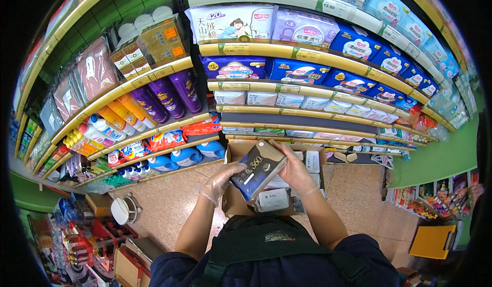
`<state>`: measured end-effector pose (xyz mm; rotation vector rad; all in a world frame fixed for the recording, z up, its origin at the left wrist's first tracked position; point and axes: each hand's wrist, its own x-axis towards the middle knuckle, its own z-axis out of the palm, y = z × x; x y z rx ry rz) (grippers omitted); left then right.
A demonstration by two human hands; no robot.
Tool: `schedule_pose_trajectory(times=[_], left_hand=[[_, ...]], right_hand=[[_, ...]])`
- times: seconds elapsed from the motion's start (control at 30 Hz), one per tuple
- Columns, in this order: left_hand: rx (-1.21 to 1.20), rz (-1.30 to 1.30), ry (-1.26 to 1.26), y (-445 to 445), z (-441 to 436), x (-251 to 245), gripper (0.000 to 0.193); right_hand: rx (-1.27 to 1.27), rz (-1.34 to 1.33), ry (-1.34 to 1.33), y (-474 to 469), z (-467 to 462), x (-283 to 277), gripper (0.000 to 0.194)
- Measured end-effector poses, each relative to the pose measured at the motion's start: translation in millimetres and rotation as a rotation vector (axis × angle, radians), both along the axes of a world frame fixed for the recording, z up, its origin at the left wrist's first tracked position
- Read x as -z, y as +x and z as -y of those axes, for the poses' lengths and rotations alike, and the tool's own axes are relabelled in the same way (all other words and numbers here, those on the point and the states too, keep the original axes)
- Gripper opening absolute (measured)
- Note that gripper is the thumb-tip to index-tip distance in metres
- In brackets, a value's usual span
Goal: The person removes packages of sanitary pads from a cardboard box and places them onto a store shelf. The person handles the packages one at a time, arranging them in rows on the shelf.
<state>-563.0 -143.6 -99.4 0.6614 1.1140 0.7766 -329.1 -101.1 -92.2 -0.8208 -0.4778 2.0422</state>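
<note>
Between my two hands is a dark blue and brown soft pack of sanitary pads (pixel 255 171), tilted, with printing on its face. My left hand (pixel 223 181), in a clear plastic glove, grips its left side with the thumb on top. The gloved right hand (pixel 298 170) holds the opposite edge, its lower fingers hidden. Below the pack stands an open cardboard box (pixel 233 206) on the floor. White packs (pixel 273 200) lie inside it, several along the right side. The held pack covers part of the box's contents.
Ahead, shelves hold sanitary-pad packs (pixel 300 72). Purple spray cans (pixel 165 99), blue detergent bottles (pixel 186 156) and boxed goods stand on the left shelves. A white stool (pixel 122 210) and opened cartons (pixel 130 266) are at lower left. A yellow clipboard-like board (pixel 432 241) is at lower right.
</note>
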Motion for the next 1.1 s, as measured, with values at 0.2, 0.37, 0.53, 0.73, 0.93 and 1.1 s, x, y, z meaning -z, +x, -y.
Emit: schedule_pose_trajectory(times=[0.2,0.37,0.53,0.73,0.93,1.1], left_hand=[[0.055,-0.138,0.068,9.6,-9.2,-19.3,0.050],[-0.241,0.072,0.039,21.9,-9.2,-6.6,0.063],[-0.277,0.010,0.139,25.8,-7.5,5.4,0.050],[-0.377,-0.632,0.639,16.0,-23.8,28.9,0.055],[-0.416,-0.483,0.576,-4.6,-62.5,49.6,0.053],[-0.443,-0.369,0.560,-30.3,-94.5,95.8,0.050]], right_hand=[[-0.406,0.551,0.191,28.8,3.3,-28.5,0.058],[-0.195,0.502,0.176,29.2,6.5,-16.4,0.059],[-0.119,0.469,0.215,24.0,4.3,-4.3,0.056],[-0.241,1.285,0.563,0.9,-26.4,14.2,0.057],[-0.107,0.830,0.452,-26.0,-59.7,32.0,0.072],[-0.117,0.581,0.279,-46.8,-73.1,41.3,0.073]])
